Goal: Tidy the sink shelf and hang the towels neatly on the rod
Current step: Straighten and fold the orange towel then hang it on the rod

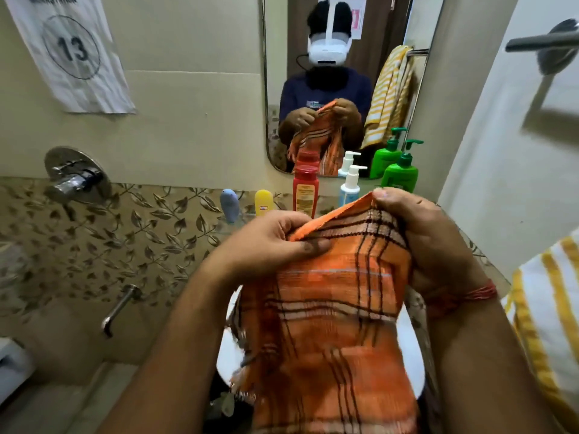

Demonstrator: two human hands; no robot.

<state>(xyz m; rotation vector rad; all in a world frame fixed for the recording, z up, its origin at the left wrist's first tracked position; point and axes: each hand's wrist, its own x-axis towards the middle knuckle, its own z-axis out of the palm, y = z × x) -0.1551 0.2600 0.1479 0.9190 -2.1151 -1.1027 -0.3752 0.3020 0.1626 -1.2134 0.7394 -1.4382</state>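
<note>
1. Orange checked towel [326,308], dark-striped and fringed at its lower edge, hangs in front of the person above the white basin [228,355]; it is not yet on any rod.
2. Left hand [269,242]: fingers curled, thumb and forefinger pinching the towel's top hem near one corner.
3. Right hand [429,239]: fingers clamped round the opposite top corner, a red thread at the wrist.
4. Sink shelf [225,225] under the mirror [344,89] carries, left to right, a blue bottle [229,204], a yellow bottle [263,202], a red bottle [305,191], a white pump bottle [351,186] and a green pump bottle [401,173], standing upright in a row.
5. Yellow-striped towel [545,308] hangs at the right edge; its rod is probably just out of view.
6. Step in hand, as judged: squaring the towel before hanging. Good practice: slide both pinches outward to the true corners, pull the hem taut and level, let the cloth drop straight without twist, then fold evenly.
</note>
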